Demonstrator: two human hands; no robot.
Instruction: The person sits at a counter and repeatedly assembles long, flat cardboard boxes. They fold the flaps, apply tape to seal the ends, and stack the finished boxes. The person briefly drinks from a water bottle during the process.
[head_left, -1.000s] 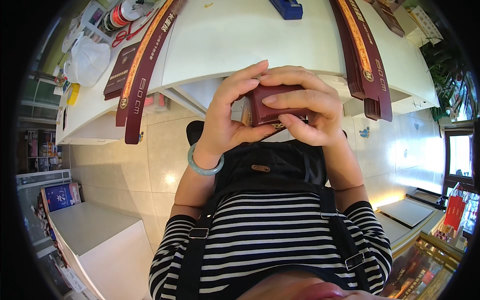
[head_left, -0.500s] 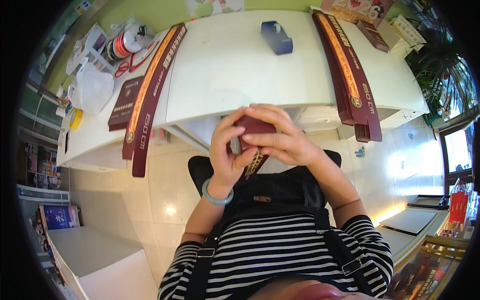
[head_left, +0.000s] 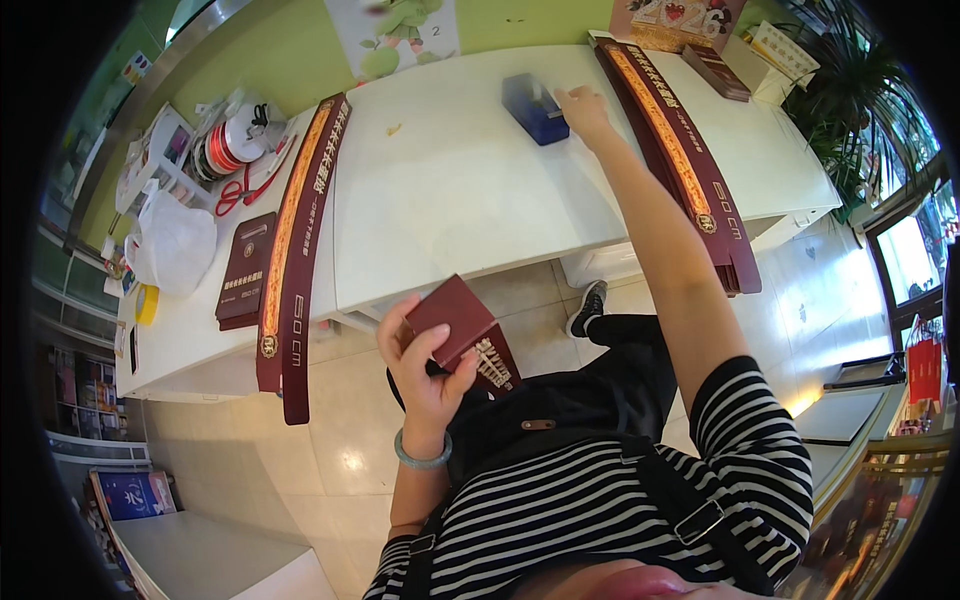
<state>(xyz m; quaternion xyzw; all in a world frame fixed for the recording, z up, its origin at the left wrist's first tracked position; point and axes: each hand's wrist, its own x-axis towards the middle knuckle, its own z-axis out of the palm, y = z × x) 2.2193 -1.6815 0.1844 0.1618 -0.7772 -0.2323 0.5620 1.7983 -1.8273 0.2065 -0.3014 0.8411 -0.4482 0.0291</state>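
Right grip (head_left: 585, 110) off box (head_left: 452, 318), by dispenser (head_left: 536, 116)

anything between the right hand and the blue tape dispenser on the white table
Nothing visible stands between the right hand and the blue tape dispenser; the fingers are right at its side, though contact is unclear. The long maroon strips lie to the right, outside that gap.

A shop, seen from its work counter.
The white counter (head_left: 440, 205) carries ribbon spools (head_left: 222, 150), red-handled scissors (head_left: 233, 194), a blue tape dispenser (head_left: 532, 112) and stacked long maroon cartons (head_left: 665, 140); at the right are red bags (head_left: 924, 368) and a gold-framed display case (head_left: 905, 458) with packaged goods (head_left: 886, 525) inside it.
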